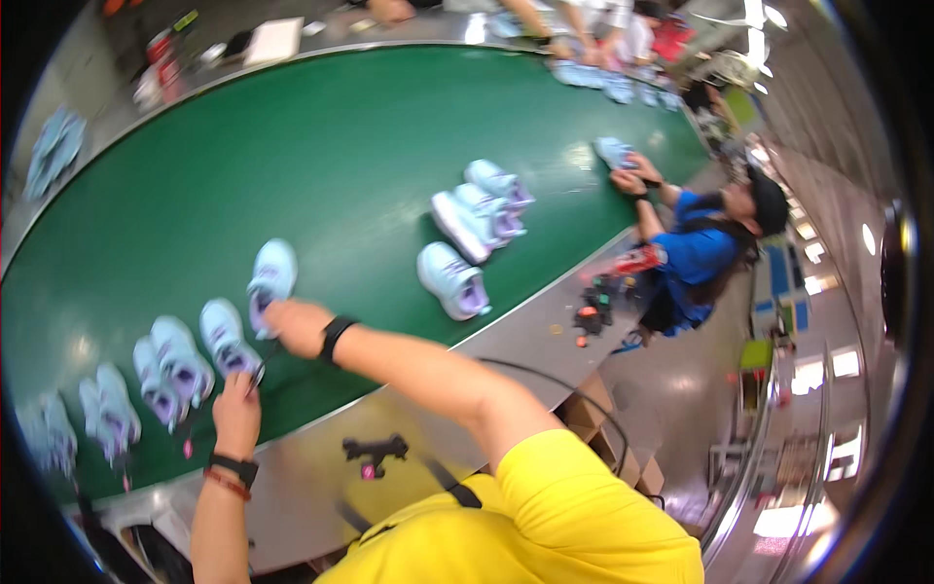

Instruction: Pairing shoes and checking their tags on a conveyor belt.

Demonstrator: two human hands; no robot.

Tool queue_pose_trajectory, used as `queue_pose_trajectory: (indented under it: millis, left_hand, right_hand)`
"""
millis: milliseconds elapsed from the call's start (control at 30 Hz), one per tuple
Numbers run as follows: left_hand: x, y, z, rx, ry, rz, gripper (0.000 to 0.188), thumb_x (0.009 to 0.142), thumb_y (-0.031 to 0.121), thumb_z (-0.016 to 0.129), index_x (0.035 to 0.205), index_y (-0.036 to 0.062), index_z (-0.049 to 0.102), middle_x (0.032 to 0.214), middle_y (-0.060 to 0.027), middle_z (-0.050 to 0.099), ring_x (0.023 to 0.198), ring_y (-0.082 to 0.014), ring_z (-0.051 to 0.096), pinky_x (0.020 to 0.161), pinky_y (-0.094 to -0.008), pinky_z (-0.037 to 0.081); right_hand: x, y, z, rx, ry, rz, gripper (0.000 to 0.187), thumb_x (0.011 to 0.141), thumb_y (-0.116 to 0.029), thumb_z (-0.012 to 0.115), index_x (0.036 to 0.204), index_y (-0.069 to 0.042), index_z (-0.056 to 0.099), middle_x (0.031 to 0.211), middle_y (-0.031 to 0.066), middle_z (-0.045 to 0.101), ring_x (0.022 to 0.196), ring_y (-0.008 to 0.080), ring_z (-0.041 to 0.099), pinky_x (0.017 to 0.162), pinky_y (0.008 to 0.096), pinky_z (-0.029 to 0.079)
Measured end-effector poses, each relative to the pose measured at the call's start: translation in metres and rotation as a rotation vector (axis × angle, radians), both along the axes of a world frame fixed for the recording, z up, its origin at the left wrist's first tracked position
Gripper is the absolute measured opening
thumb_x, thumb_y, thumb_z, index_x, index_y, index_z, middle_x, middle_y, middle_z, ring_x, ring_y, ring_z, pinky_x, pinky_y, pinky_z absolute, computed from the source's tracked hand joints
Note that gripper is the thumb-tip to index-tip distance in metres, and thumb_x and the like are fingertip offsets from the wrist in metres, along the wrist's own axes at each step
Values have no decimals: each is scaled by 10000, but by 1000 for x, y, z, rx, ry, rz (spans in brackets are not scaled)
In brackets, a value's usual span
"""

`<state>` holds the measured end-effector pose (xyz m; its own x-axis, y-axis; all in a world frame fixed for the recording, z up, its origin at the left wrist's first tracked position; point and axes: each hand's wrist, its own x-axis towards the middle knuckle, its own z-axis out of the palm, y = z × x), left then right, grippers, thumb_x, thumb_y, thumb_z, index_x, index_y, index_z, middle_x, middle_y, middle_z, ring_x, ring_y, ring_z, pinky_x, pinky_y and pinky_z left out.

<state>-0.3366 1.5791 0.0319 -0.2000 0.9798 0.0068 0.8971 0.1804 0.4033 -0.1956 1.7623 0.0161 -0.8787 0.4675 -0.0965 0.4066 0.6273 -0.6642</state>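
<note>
My right hand (300,326) is closed on the heel end of a light-blue sneaker (273,267) with a lilac lining, its toe pointing away from me. My left hand (236,419) has its fingers closed at the heel of a second light-blue sneaker (223,331), just to the left. Both shoes are on the green belt (321,156). A thin dark strand shows between my hands; what it is I cannot tell. Farther left, more sneakers (173,360) are lined up in pairs, and small pink tags (188,448) hang near some heels.
Several matching sneakers (455,277) sit in a loose group on the belt to the right. Beyond them a co-worker in blue (700,253) handles a shoe (613,152). Other people's hands (593,49) are at the far edge. A dark bracket-like device (375,450) is at the near metal edge.
</note>
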Motion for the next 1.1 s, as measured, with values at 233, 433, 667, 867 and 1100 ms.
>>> queue_pose_trajectory:
  millis: [233, 433, 667, 867, 1100]
  left_hand:
    - [1, 3, 15, -105, -168, 126, 287, 864, 68, 509, 1132, 160, 555, 957, -159, 579, 729, -414, 604, 633, -496, 488]
    - [-5, 2, 23, -156, -178, 123, 233, 870, 65, 513, 1057, 141, 630, 855, -204, 589, 719, -405, 608, 650, -487, 488]
    - [0, 2, 15, -172, -161, 130, 259, 847, 37, 513, 1058, 120, 639, 858, -204, 600, 730, -388, 613, 663, -476, 495]
    - [2, 3, 16, -151, -152, 148, 238, 842, 42, 523, 1042, 89, 643, 841, -211, 606, 724, -386, 616, 659, -476, 495]
    - [7, 5, 18, -124, -175, 130, 192, 865, 66, 520, 1006, 89, 649, 812, -188, 616, 713, -378, 616, 637, -474, 490]
  right_hand:
    - [10, 9, 6, 354, 72, 113, 216, 791, -276, 667, 865, -84, 600, 925, 102, 572, 821, 331, 579, 721, 436, 485]
    - [12, 9, 36, 572, -47, 352, 247, 807, -377, 662, 820, -133, 626, 878, 56, 565, 811, 258, 561, 720, 397, 454]
    - [-2, -1, 47, 674, -103, 445, 225, 801, -385, 666, 805, -160, 649, 814, 20, 553, 783, 210, 544, 684, 359, 415]
    - [-5, -1, 50, 682, -131, 477, 211, 781, -369, 686, 779, -159, 658, 783, 15, 555, 768, 205, 548, 673, 360, 411]
    - [-5, -5, 47, 715, -234, 467, 197, 772, -347, 696, 767, -151, 676, 779, 29, 610, 768, 200, 581, 669, 347, 395]
